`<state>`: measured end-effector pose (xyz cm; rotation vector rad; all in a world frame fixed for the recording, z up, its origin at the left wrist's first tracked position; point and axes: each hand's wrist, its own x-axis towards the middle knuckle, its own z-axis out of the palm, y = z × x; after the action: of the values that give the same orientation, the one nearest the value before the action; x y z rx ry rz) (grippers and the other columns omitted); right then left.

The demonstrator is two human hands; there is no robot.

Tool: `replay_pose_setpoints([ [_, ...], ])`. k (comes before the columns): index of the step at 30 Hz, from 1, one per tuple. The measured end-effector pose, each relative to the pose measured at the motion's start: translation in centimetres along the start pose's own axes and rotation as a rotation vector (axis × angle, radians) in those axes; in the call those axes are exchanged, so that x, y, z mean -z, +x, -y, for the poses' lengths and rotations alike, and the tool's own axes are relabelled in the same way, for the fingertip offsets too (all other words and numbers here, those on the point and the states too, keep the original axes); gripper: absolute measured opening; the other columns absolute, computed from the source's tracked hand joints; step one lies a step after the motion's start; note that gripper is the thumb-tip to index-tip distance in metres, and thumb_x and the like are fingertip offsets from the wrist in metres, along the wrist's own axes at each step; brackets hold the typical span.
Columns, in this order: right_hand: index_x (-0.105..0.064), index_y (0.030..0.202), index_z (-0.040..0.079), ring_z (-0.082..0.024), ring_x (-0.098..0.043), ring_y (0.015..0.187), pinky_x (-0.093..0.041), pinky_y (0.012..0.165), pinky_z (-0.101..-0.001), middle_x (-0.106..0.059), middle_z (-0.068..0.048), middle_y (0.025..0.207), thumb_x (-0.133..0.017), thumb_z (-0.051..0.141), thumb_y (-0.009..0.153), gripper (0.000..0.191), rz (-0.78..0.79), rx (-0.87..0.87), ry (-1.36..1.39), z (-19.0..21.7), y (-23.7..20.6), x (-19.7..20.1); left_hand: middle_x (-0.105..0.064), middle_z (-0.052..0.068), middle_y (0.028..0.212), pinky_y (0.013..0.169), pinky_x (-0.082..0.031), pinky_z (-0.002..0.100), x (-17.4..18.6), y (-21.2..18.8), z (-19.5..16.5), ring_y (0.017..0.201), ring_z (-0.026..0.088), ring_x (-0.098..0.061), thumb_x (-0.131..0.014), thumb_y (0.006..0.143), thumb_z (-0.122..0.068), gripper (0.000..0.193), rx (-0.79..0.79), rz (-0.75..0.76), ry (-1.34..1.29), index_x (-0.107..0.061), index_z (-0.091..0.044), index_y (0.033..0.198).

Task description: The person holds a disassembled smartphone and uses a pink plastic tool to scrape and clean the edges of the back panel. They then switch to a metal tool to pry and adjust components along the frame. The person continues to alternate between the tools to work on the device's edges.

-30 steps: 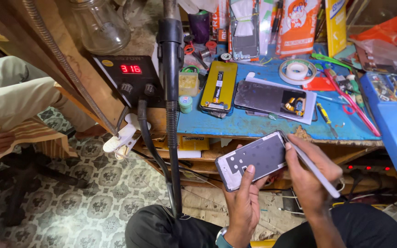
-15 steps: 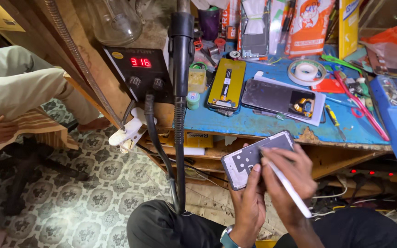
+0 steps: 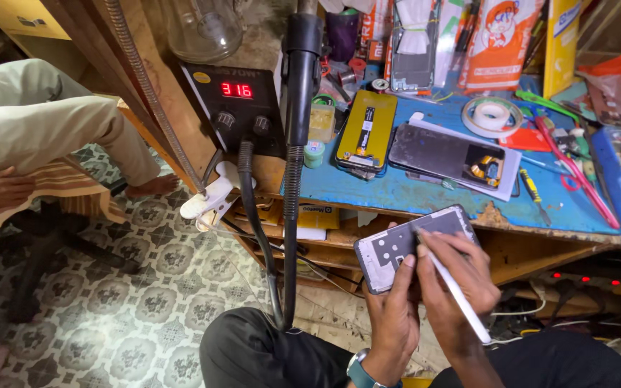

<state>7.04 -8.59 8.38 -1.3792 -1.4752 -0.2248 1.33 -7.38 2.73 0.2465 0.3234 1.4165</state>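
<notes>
My left hand (image 3: 391,316) holds an opened phone body (image 3: 411,244) from below, its grey inner side facing up, over my lap in front of the blue workbench (image 3: 425,194). My right hand (image 3: 458,284) grips a thin white tool (image 3: 456,291) like a pen, its tip touching the phone's inside near the upper middle. Both hands are close together, below the bench's front edge.
On the bench lie a yellow phone screen panel (image 3: 366,129), a dark phone back (image 3: 445,154), a tape roll (image 3: 492,115), red tweezers (image 3: 576,169) and a screwdriver (image 3: 533,192). A black hot-air station (image 3: 237,108) with a red display stands left, its handle (image 3: 300,79) upright. Another person's leg (image 3: 52,129) is at left.
The phone and both hands have drifted slightly right and lower in view as the camera shifted. My right hand has moved onto the phone, bringing the white tool's tip onto its inside.
</notes>
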Motion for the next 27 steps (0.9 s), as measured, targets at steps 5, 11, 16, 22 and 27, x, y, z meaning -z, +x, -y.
replay_pose_setpoints([
  [5, -0.076, 0.115, -0.001, -0.023, -0.070, 0.106, -0.055, 0.102, -0.0350, -0.075, -0.016, 0.108, -0.076, -0.004, 0.092, 0.023, -0.030, 0.001, -0.126, -2.1, 2.4, 2.2, -0.059, 0.015, 0.139, 0.099, -0.060, 0.042, -1.4, -0.2, -0.9, 0.121, 0.026, -0.065, -0.061, 0.095, -0.005, 0.060, 0.031, 0.023, -0.004, -0.040, -0.004, 0.152],
  [11, -0.075, 0.118, -0.002, -0.023, -0.074, 0.101, -0.058, 0.091, -0.0318, -0.075, -0.017, 0.111, -0.076, -0.001, 0.096, 0.022, -0.013, -0.124, -0.076, -3.3, 2.9, 3.8, -0.059, 0.017, 0.139, 0.100, -0.060, 0.045, -1.7, -0.2, -0.9, 0.122, 0.029, -0.065, -0.059, 0.096, -0.004, 0.060, 0.026, 0.042, 0.021, -0.038, -0.003, 0.153],
  [16, -0.075, 0.116, -0.002, -0.021, -0.076, 0.100, -0.059, 0.090, -0.0308, -0.077, -0.015, 0.112, -0.074, 0.001, 0.094, 0.023, 0.124, -0.057, -0.050, -4.5, 3.6, 6.0, -0.065, 0.020, 0.133, 0.090, -0.062, 0.046, 0.0, 0.7, -1.4, 0.112, 0.031, -0.071, -0.062, 0.093, -0.003, 0.059, 0.101, 0.046, 0.052, -0.045, 0.001, 0.149],
  [22, -0.077, 0.110, 0.001, -0.018, -0.077, 0.094, -0.060, 0.083, -0.0283, -0.078, -0.012, 0.108, -0.075, 0.004, 0.087, 0.023, 0.349, 0.000, -0.035, -7.9, 5.2, 9.1, -0.068, 0.019, 0.123, 0.082, -0.067, 0.040, 2.3, 3.5, -3.0, 0.104, 0.027, -0.074, -0.069, 0.093, -0.007, 0.043, 0.231, 0.116, 0.224, -0.057, 0.004, 0.134],
  [27, -0.075, 0.112, -0.002, -0.017, -0.077, 0.092, -0.062, 0.082, -0.0273, -0.078, -0.013, 0.107, -0.074, 0.005, 0.093, 0.020, 0.202, -0.130, 0.061, -9.0, 3.7, 8.0, -0.070, 0.014, 0.119, 0.082, -0.065, 0.037, 1.3, 3.3, -1.2, 0.105, 0.023, -0.074, -0.069, 0.092, -0.009, 0.039, 0.189, 0.065, 0.141, -0.059, 0.000, 0.129],
])
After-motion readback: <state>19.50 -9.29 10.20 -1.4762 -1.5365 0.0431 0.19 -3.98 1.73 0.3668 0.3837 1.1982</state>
